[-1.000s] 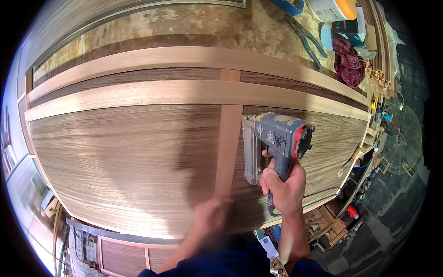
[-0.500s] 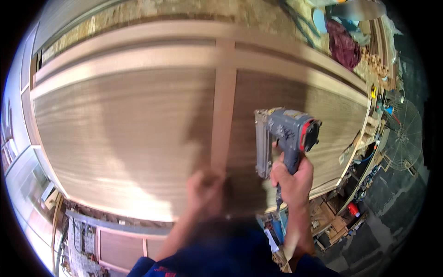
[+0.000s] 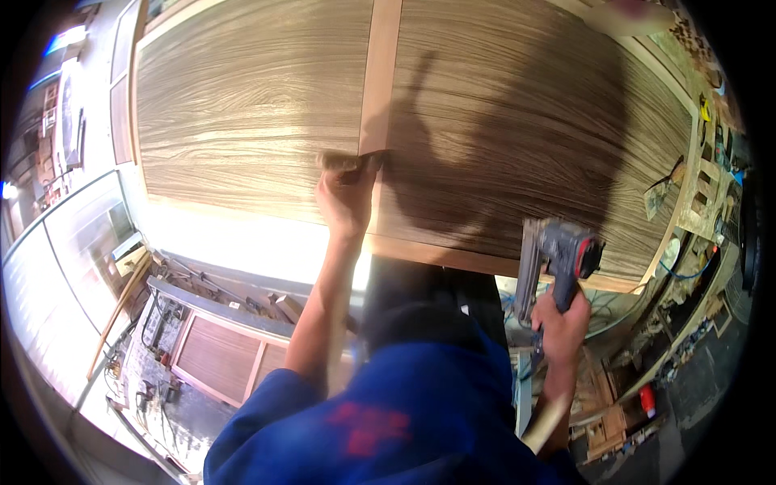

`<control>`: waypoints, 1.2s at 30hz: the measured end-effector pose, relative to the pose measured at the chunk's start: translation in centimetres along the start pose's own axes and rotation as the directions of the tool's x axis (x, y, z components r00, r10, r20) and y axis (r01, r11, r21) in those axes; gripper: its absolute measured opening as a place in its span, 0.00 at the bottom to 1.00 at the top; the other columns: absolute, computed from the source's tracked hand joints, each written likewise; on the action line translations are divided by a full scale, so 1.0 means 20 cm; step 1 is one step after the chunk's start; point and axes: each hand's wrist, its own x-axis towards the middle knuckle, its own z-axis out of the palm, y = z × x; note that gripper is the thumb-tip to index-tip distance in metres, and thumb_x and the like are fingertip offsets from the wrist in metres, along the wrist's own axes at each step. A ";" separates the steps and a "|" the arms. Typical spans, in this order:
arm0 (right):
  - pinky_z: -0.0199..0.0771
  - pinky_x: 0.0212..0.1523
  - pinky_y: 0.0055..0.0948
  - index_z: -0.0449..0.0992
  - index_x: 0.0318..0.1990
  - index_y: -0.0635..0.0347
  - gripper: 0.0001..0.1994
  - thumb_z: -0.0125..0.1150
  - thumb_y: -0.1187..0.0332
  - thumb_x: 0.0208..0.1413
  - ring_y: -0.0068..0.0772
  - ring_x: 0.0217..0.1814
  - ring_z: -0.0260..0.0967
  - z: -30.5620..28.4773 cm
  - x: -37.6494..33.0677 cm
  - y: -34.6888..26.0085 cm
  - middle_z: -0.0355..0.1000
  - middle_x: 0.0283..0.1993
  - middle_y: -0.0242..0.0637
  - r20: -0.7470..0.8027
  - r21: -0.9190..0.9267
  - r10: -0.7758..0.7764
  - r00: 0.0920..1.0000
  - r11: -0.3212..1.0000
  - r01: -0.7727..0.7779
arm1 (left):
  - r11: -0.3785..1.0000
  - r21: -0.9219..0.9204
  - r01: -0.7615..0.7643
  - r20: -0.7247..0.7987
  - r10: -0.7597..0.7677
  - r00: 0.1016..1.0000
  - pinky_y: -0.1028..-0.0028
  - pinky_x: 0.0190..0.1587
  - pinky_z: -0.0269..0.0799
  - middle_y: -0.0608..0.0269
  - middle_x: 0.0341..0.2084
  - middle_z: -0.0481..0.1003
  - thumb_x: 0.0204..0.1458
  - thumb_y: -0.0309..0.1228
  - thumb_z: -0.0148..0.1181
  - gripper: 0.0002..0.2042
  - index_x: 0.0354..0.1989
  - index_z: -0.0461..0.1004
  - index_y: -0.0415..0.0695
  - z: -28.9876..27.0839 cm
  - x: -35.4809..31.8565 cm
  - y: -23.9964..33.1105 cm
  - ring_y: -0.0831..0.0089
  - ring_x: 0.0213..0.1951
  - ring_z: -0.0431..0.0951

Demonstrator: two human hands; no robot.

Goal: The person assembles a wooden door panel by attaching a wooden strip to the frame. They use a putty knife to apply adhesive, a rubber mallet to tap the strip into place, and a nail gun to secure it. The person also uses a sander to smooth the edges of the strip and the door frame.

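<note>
My left hand is closed round a short tool with a blunt tan end on the left and a narrow dark end on the right; its exact kind cannot be made out. The hand is over the pale middle strip of a large wood-grained panel, near the panel's front edge. A grey and black nail gun is in my right hand, fingers wrapped round its handle. It is upright at the panel's front right edge, its long magazine on the left side.
A smaller framed panel lies on a bench at lower left, near a glass-like sheet. Cluttered shelving with wood offcuts and a red object is at lower right. My body's shadow covers the panel's right half.
The view has shifted toward me, so the panel sits higher. My left hand has reached forward along the middle strip, with the tool now visible. The nail gun has moved right and nearer to me.
</note>
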 end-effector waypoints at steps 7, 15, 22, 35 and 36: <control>0.66 0.23 0.23 0.75 0.53 0.66 0.13 0.58 0.78 0.62 0.18 0.20 0.65 -0.36 -0.21 0.36 0.66 0.25 0.26 -0.007 0.046 0.029 1.000 0.999 -0.029 | 0.907 0.055 -0.417 -0.053 0.420 0.906 0.74 0.35 0.78 0.58 0.27 0.80 0.62 0.27 0.69 0.11 0.32 0.74 0.34 0.09 0.06 0.01 0.74 0.30 0.83; 0.66 0.23 0.23 0.76 0.56 0.65 0.16 0.57 0.78 0.61 0.18 0.21 0.65 -0.44 -0.15 0.40 0.67 0.26 0.26 -0.028 0.051 0.048 0.998 0.998 -0.046 | 0.968 0.191 -0.163 -0.022 0.171 0.985 0.71 0.35 0.76 0.61 0.24 0.83 0.57 0.35 0.73 0.12 0.34 0.82 0.36 0.20 0.24 0.27 0.75 0.29 0.82; 0.66 0.24 0.22 0.77 0.55 0.64 0.15 0.57 0.78 0.61 0.17 0.21 0.66 -0.36 -0.10 0.33 0.67 0.26 0.25 -0.017 0.019 0.053 0.998 0.998 -0.053 | 0.817 0.482 -0.318 -0.132 0.427 0.895 0.59 0.36 0.78 0.55 0.30 0.84 0.59 0.35 0.69 0.09 0.37 0.78 0.44 0.34 0.23 0.38 0.53 0.32 0.85; 0.65 0.23 0.22 0.77 0.56 0.66 0.16 0.57 0.79 0.61 0.16 0.21 0.65 -0.22 -0.05 0.24 0.67 0.24 0.25 -0.025 0.090 0.079 0.997 0.993 -0.076 | 0.729 0.427 -0.534 -0.078 0.618 0.782 0.67 0.33 0.76 0.55 0.23 0.82 0.56 0.32 0.72 0.09 0.35 0.82 0.39 0.30 0.29 0.25 0.67 0.26 0.82; 0.65 0.23 0.22 0.77 0.56 0.66 0.16 0.57 0.79 0.61 0.16 0.21 0.65 -0.21 -0.06 0.23 0.67 0.24 0.25 -0.025 0.096 0.072 0.997 0.993 -0.069 | 0.830 0.323 -0.455 -0.112 0.511 0.852 0.66 0.33 0.76 0.54 0.23 0.82 0.56 0.32 0.72 0.09 0.35 0.82 0.39 0.30 0.29 0.28 0.66 0.26 0.82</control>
